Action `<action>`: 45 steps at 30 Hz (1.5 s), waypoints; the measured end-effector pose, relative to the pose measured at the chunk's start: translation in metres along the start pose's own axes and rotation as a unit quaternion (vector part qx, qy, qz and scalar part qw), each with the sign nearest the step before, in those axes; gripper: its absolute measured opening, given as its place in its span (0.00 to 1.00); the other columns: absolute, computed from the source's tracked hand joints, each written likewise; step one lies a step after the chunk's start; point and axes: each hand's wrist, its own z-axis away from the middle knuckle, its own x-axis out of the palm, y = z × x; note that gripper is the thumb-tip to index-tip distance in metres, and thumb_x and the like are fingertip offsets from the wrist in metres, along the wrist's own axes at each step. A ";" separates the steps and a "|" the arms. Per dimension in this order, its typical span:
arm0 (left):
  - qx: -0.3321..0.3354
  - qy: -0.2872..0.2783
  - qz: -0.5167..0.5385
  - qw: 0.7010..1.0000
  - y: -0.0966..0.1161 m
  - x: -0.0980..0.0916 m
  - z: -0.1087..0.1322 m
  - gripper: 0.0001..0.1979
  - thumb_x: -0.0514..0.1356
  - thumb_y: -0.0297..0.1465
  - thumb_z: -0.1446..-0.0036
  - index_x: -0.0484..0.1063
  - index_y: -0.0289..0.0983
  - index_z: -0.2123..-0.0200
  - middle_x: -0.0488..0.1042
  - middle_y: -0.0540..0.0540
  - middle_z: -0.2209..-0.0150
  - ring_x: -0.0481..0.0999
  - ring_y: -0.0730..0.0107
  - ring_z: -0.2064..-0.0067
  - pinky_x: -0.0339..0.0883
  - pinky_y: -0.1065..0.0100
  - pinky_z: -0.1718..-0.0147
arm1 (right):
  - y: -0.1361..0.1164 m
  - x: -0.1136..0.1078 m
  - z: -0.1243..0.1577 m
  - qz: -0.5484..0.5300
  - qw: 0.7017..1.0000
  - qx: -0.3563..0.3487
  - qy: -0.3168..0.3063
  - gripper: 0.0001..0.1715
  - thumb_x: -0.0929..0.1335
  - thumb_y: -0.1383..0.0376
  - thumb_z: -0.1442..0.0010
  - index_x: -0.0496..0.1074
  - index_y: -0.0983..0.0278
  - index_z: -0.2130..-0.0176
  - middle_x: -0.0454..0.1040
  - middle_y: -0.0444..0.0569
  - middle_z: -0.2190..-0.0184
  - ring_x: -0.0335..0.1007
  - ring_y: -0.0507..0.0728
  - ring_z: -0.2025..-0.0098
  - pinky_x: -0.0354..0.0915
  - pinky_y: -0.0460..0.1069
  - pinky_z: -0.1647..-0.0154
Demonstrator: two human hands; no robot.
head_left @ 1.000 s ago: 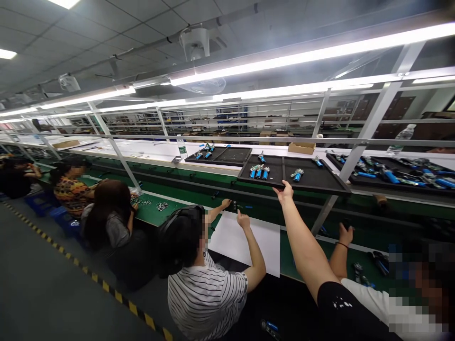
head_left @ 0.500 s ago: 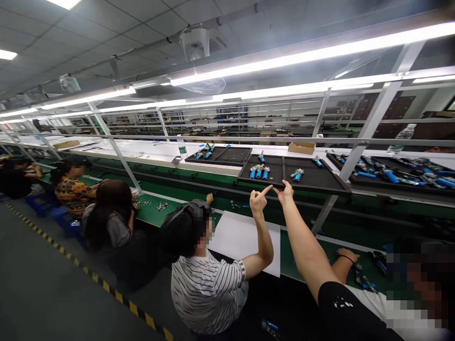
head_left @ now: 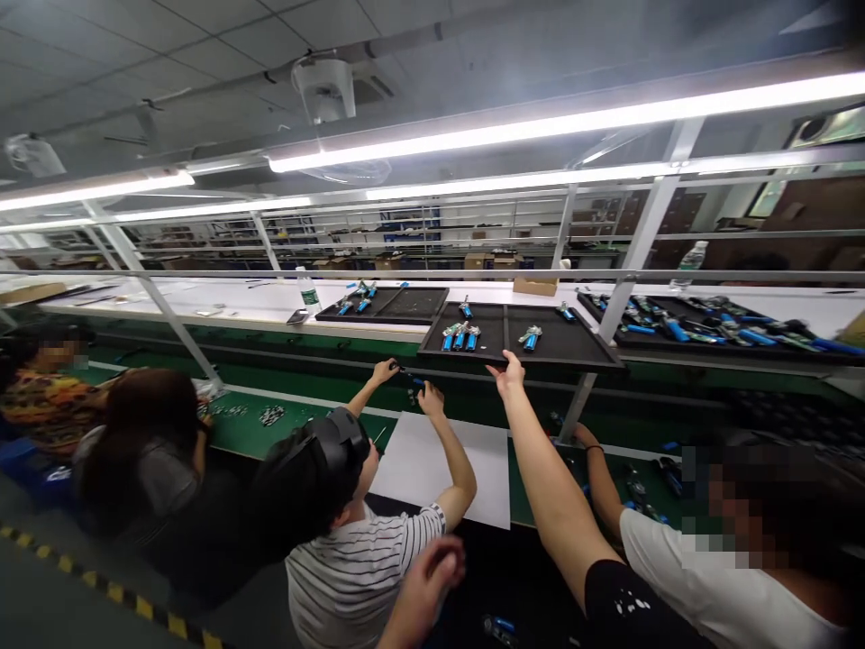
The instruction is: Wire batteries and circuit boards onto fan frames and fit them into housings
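Observation:
My right hand (head_left: 508,374) reaches up with its fingers at the front edge of a divided black tray (head_left: 560,320), gripping the rim from below. In the tray lie several blue cylindrical parts with wires and circuit boards attached: a cluster (head_left: 460,338) in the left compartment, and a few more, one of them (head_left: 531,338) in the right compartment. Low in the view, my left hand (head_left: 429,586) is in front of a co-worker's striped shirt. It is smeared by motion, and no held object shows.
A co-worker in a striped shirt (head_left: 351,563) handles a dark and blue part over the green bench; another in white (head_left: 730,559) sits at right. A second black tray (head_left: 419,305) stands left and a fuller one (head_left: 716,329) right. A metal post (head_left: 635,252) rises beside my tray.
My left hand has come into view at the bottom. My right hand stays at the tray edge. The striped-shirt co-worker's raised hand has dropped to the bench. The view has shifted right.

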 end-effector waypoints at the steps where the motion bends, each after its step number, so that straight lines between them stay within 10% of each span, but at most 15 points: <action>1: 0.019 -0.022 0.021 0.999 0.007 0.011 -0.015 0.10 0.64 0.36 0.32 0.76 0.42 0.50 0.78 0.42 0.49 0.79 0.61 0.52 0.79 0.58 0.56 | 0.000 0.000 0.003 0.002 1.000 0.001 -0.004 0.20 0.70 0.58 0.29 0.71 0.65 0.43 0.75 0.53 0.47 0.77 0.59 0.52 0.77 0.57 0.53; 9: 0.130 -0.003 0.213 0.968 0.150 0.109 -0.218 0.18 0.61 0.39 0.30 0.72 0.38 0.42 0.75 0.40 0.44 0.79 0.60 0.49 0.77 0.54 0.51 | -0.026 -0.021 0.009 0.030 0.990 0.041 -0.130 0.19 0.70 0.58 0.29 0.72 0.65 0.44 0.75 0.53 0.47 0.77 0.59 0.52 0.77 0.57 0.52; 14: 0.118 -0.026 0.254 0.960 0.186 0.119 -0.268 0.18 0.62 0.39 0.31 0.72 0.36 0.43 0.76 0.40 0.46 0.79 0.60 0.51 0.78 0.55 0.53 | -0.081 -0.071 -0.006 0.047 0.987 0.013 -0.153 0.18 0.71 0.59 0.30 0.73 0.66 0.45 0.76 0.53 0.48 0.77 0.59 0.52 0.77 0.57 0.53; 19: 0.108 -0.014 0.260 0.959 0.184 0.128 -0.294 0.17 0.63 0.37 0.32 0.72 0.35 0.44 0.76 0.40 0.46 0.79 0.60 0.51 0.79 0.55 0.54 | -0.142 -0.123 -0.030 0.028 0.995 -0.089 -0.032 0.22 0.69 0.55 0.29 0.71 0.65 0.42 0.75 0.54 0.47 0.77 0.59 0.53 0.77 0.57 0.53; 25: 0.085 -0.003 0.236 0.968 0.185 0.119 -0.304 0.17 0.63 0.36 0.32 0.73 0.35 0.44 0.77 0.41 0.48 0.80 0.61 0.53 0.79 0.56 0.55 | -0.199 -0.158 -0.062 0.136 0.983 -0.079 0.096 0.22 0.69 0.56 0.29 0.71 0.64 0.41 0.74 0.54 0.46 0.76 0.60 0.51 0.76 0.58 0.51; 32: 0.076 0.008 0.207 0.975 0.191 0.110 -0.291 0.17 0.63 0.36 0.32 0.72 0.35 0.44 0.76 0.41 0.47 0.80 0.61 0.53 0.79 0.56 0.55 | -0.216 -0.162 -0.060 0.313 0.946 -0.003 0.083 0.20 0.71 0.58 0.30 0.72 0.65 0.43 0.75 0.54 0.46 0.76 0.60 0.50 0.76 0.58 0.50; 45: 0.141 0.002 0.230 0.963 0.172 0.070 -0.185 0.16 0.63 0.35 0.32 0.73 0.34 0.45 0.77 0.42 0.50 0.80 0.63 0.55 0.79 0.58 0.58 | -0.218 -0.179 0.056 0.366 0.926 -0.094 0.002 0.19 0.70 0.58 0.29 0.73 0.65 0.44 0.76 0.53 0.48 0.77 0.58 0.53 0.77 0.56 0.53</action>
